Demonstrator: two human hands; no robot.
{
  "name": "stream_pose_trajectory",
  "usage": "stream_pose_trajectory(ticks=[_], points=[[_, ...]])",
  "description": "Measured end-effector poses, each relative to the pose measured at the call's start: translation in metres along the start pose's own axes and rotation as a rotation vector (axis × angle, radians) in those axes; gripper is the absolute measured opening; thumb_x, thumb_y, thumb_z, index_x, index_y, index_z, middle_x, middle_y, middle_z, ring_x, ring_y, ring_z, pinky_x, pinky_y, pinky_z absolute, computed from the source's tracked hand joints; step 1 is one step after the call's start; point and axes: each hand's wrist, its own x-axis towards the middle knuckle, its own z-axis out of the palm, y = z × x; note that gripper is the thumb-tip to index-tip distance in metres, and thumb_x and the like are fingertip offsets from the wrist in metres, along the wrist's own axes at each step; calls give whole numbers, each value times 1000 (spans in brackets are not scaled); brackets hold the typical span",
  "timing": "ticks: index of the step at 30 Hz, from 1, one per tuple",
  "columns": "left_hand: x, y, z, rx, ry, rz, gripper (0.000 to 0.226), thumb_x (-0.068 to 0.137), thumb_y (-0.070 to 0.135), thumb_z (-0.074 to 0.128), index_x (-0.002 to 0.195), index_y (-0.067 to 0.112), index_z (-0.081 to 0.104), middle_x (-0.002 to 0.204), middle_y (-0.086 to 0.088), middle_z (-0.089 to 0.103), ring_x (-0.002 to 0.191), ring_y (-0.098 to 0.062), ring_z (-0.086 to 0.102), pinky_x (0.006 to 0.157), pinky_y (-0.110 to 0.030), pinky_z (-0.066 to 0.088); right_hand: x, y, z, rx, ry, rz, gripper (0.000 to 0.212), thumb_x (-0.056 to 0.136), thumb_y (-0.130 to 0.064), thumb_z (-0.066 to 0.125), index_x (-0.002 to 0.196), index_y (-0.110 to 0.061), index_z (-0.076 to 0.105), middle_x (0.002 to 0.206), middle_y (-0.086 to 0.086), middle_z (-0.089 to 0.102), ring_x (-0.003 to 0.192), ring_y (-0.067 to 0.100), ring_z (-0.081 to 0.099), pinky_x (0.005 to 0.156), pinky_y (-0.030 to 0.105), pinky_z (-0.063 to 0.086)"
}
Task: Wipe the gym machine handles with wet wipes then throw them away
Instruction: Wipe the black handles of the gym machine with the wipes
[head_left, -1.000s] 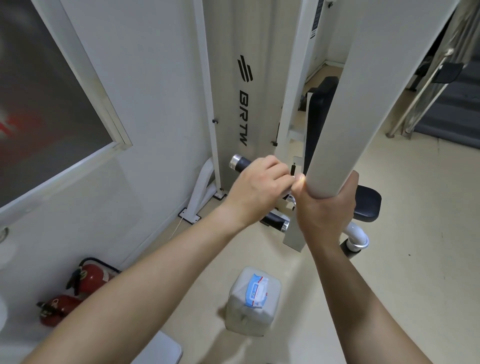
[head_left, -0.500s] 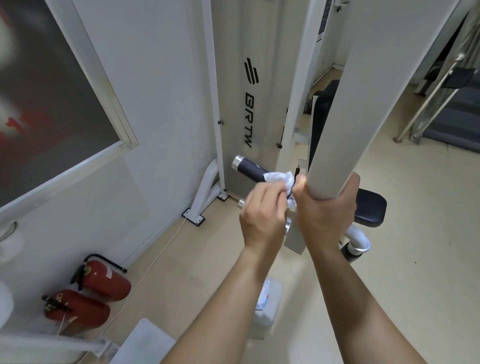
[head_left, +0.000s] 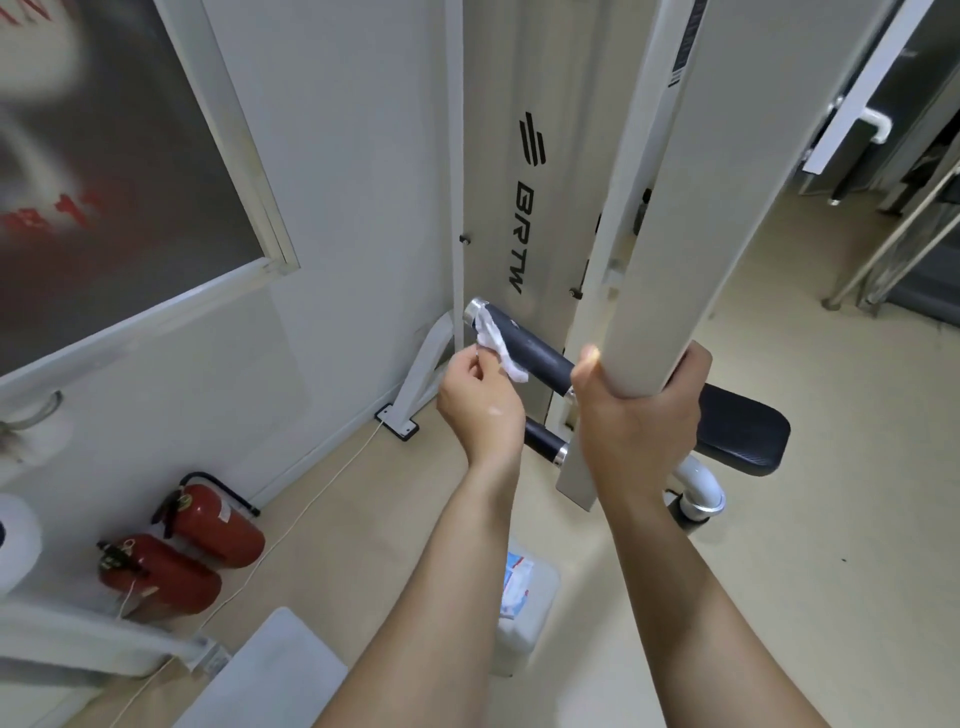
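A black padded handle (head_left: 530, 347) with a silver end cap sticks out to the left from the white machine arm (head_left: 670, 218). A crumpled white wet wipe (head_left: 496, 343) lies draped over the handle near its outer end. My left hand (head_left: 480, 402) pinches the wipe's lower edge from just below the handle. My right hand (head_left: 636, 421) grips the lower end of the white machine arm. A second, shorter black handle (head_left: 543, 440) shows below, partly hidden by my left wrist. On the floor between my forearms stands a white container with a wet wipe pack (head_left: 517, 582) on top.
Two red fire extinguishers (head_left: 182, 551) lie by the wall at lower left, with a thin white cord running past them. The machine's black seat pad (head_left: 743, 431) sits right of my right hand. A white frame foot (head_left: 400, 415) is bolted by the wall. More gym equipment stands at far right.
My left hand has slid the wipe outward along the handle from near the machine arm toward the silver end cap. My right hand has kept its grip on the arm.
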Motion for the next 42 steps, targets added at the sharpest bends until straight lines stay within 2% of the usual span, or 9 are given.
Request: stream_pose_trajectory(ticks=[7, 13, 22, 27, 29, 35, 37, 40, 42], points=[[-42, -13, 9, -52, -313, -84, 33, 88, 13, 57, 58, 20, 45, 50, 11, 50, 50, -13, 46, 55, -28, 43, 6, 1, -3, -14, -35, -11, 52, 68, -49, 73, 106, -33, 41, 87, -14, 61, 80, 12, 61, 64, 19, 38], [29, 9, -1, 58, -167, -72, 29, 89, 13, 52, 61, 18, 53, 70, -2, 61, 67, -22, 55, 61, -32, 49, 3, 3, -2, -5, -46, -9, 56, 64, -54, 69, 108, -32, 43, 90, -11, 64, 83, 19, 62, 72, 31, 45], [-26, -5, 0, 25, -629, -206, 21, 79, 4, 66, 69, 10, 48, 67, -9, 45, 67, -19, 38, 58, -27, 34, 9, 2, 2, -16, 31, -22, 48, 66, -47, 71, 99, -33, 39, 75, -18, 56, 71, 6, 58, 71, 28, 40], [31, -7, -2, -264, -450, -320, 19, 72, 4, 66, 91, 5, 70, 87, -3, 67, 83, -21, 60, 85, -36, 53, 5, 2, 3, -11, 38, -38, 50, 62, -53, 67, 99, -34, 39, 81, -12, 60, 78, 22, 61, 72, 32, 46], [41, -6, 1, -224, -464, -268, 25, 78, 10, 67, 102, 11, 75, 92, 7, 70, 90, -14, 64, 96, -35, 53, 4, 2, 5, -10, 60, -40, 50, 62, -50, 69, 99, -33, 40, 79, -13, 58, 78, 23, 60, 72, 33, 47], [18, -20, -13, 194, -751, -167, 17, 87, 7, 65, 74, 14, 56, 58, 16, 55, 60, -9, 49, 58, -14, 43, 5, 6, 7, 16, 86, -49, 55, 62, -52, 67, 105, -27, 46, 81, -14, 58, 75, 20, 60, 70, 29, 43], [41, -10, -29, 226, -577, -149, 29, 93, 3, 57, 69, 18, 53, 50, 13, 50, 54, -10, 45, 49, -17, 37, 5, 5, 7, 10, 80, -51, 51, 62, -51, 68, 102, -32, 43, 83, -12, 60, 76, 21, 60, 71, 32, 46], [78, 13, -51, 370, -222, 238, 29, 90, 20, 59, 65, 12, 47, 58, 8, 38, 59, -14, 31, 51, -26, 26, 6, 5, 6, 10, 65, -50, 50, 61, -52, 68, 99, -39, 39, 85, -11, 61, 80, 25, 61, 75, 37, 50], [90, 37, -51, 423, -245, 513, 25, 88, 20, 59, 65, 14, 52, 58, 9, 39, 56, -10, 32, 52, -26, 24, 7, 4, 6, 7, 54, -37, 49, 60, -54, 67, 97, -42, 37, 84, -12, 60, 82, 26, 61, 77, 40, 51]])
